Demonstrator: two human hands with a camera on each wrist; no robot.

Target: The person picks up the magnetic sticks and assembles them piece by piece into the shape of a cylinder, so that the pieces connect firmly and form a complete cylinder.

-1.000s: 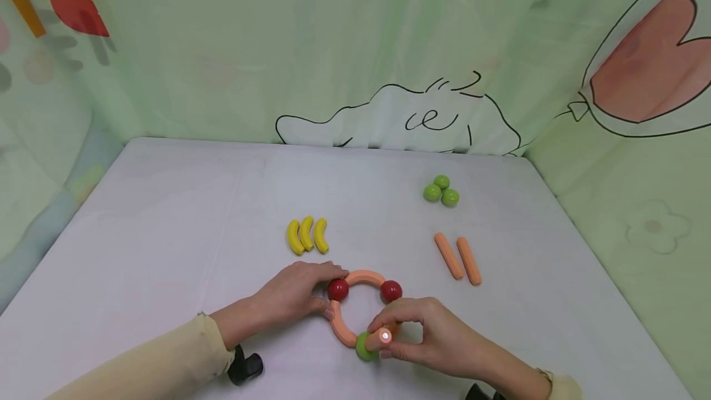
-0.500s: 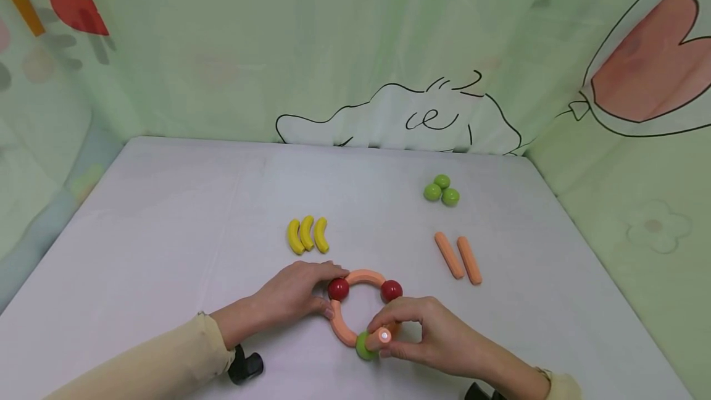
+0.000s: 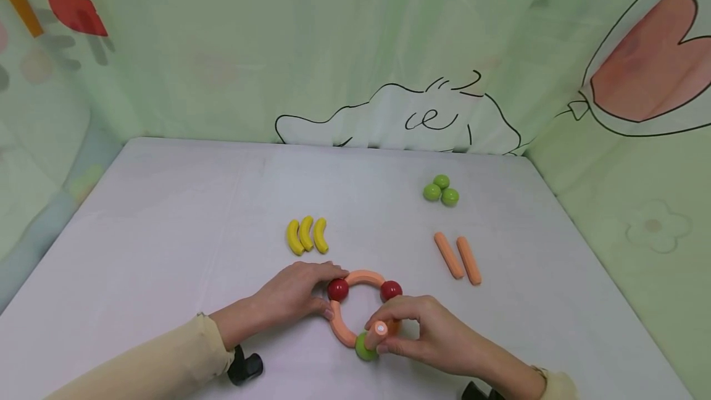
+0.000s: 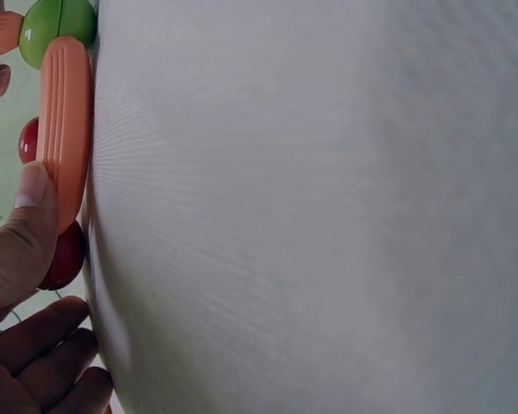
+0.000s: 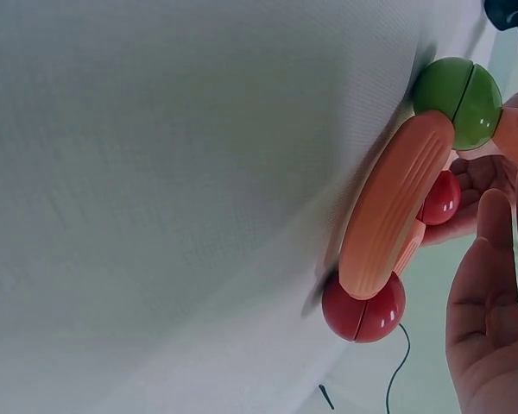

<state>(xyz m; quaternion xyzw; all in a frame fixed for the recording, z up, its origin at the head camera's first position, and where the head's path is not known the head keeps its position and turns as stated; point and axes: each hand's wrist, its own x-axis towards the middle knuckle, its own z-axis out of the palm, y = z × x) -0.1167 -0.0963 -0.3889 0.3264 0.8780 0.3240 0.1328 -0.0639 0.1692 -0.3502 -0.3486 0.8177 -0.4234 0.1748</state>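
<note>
On the white table lies a ring (image 3: pixel 365 277) of curved orange sticks joined by two red balls (image 3: pixel 337 289) and one green ball (image 3: pixel 366 346). My left hand (image 3: pixel 294 291) holds the ring's left side. Its thumb lies against a curved stick (image 4: pixel 66 129) and its index finger is beyond the red ball. With thumb and fingertips my right hand (image 3: pixel 428 332) pinches an orange stick (image 3: pixel 377 333), which stands up from the green ball, tilted, a shiny disc on its upper end. Whether the stick is straight or curved is hard to tell; the right hand hides part of the ring.
Three yellow curved pieces (image 3: pixel 307 234) like small bananas lie beyond my left hand. Two straight orange sticks (image 3: pixel 458 258) rest to the right, with three green balls (image 3: pixel 441 191) farther back. A printed green curtain (image 3: pixel 222 48) hangs behind the table.
My right hand has tipped the pinched stick slightly more upright, its upper end shifting a little left and away from me. My left hand and the ring stay put.
</note>
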